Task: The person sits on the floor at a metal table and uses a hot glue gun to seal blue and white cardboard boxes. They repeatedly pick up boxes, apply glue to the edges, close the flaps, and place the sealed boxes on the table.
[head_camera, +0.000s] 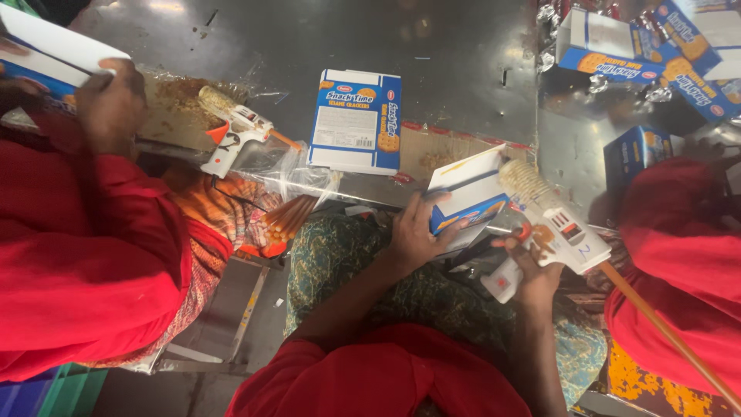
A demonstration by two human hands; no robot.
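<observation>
My left hand [415,232] grips a small blue and white cracker box [469,194] at its lower side, over my lap. My right hand [531,272] is wrapped around the handle of a white glue gun [552,225], whose crusted nozzle touches the top edge of that box. A long orange glue stick [664,332] juts out of the gun's back toward the lower right. Another closed blue and white box [356,120] lies flat on the metal table [463,69] just beyond my hands.
A person in red at the left holds a box [46,48]; a second glue gun [235,137] rests near a bundle of glue sticks [292,216]. Another person in red sits at the right. Several boxes [656,46] pile at the top right.
</observation>
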